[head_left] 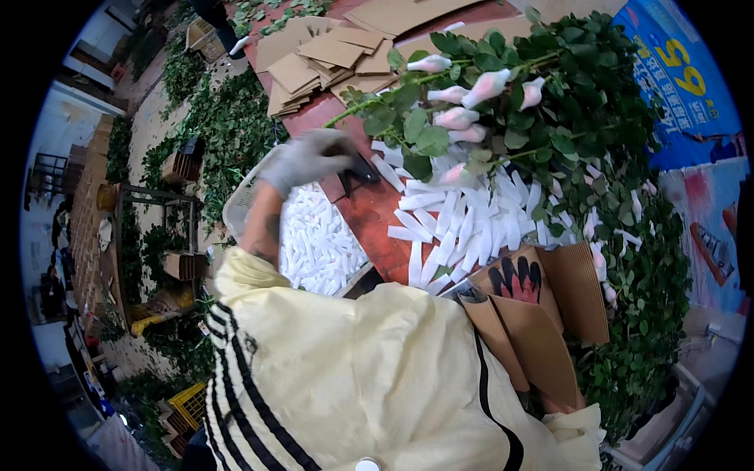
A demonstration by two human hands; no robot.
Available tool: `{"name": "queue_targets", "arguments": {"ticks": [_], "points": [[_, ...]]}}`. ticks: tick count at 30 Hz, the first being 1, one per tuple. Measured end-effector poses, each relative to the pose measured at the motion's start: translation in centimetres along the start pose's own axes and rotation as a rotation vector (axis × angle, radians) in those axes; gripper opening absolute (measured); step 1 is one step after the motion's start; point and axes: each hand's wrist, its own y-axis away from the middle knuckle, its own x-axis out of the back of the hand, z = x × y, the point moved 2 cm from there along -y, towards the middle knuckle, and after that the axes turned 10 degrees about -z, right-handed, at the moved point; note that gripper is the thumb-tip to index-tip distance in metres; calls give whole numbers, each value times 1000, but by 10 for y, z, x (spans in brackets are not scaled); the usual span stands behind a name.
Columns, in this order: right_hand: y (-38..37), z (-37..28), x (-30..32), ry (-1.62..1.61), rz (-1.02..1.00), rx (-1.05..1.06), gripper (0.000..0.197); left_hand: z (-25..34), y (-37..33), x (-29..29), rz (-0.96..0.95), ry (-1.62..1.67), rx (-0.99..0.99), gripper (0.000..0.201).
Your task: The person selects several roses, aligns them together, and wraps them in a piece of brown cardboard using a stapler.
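My left hand (310, 161), in a pale grey glove, is smeared by motion above the red tabletop. Its fingers reach beside a black tool (361, 170) whose kind I cannot make out; whether they grip it is unclear. At the lower right, my right hand (518, 284) wears a red glove with black fingertips. Its fingers show between folds of brown corrugated cardboard (534, 337), which hides the palm and wrist. Rose stems (542, 67) with pink buds in white net sleeves lie just beyond. Loose white foam net sleeves (455, 228) cover the table between my hands.
A bin of small white sleeves (322, 243) stands below my left forearm. Cardboard pieces (322, 63) are stacked at the table's far side. Dense rose foliage (652, 345) fills the right edge. Leaves (228, 110) litter the floor at left, near a rack (157, 259).
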Motion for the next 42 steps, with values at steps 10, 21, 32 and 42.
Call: {"name": "queue_targets", "arguments": {"ticks": [10, 21, 32, 42], "points": [[-20, 9, -39, 121, 4, -36, 57, -51, -31, -52, -149, -990, -217, 61], [-10, -7, -5, 8, -285, -269, 69, 15, 20, -115, 20, 1118, -212, 80], [-11, 4, -22, 23, -36, -143, 68, 78, -32, -229, -94, 1550, -412, 91], [-13, -3, -13, -56, -177, -184, 66, 90, -17, -188, 214, 1869, 72, 83]]}}
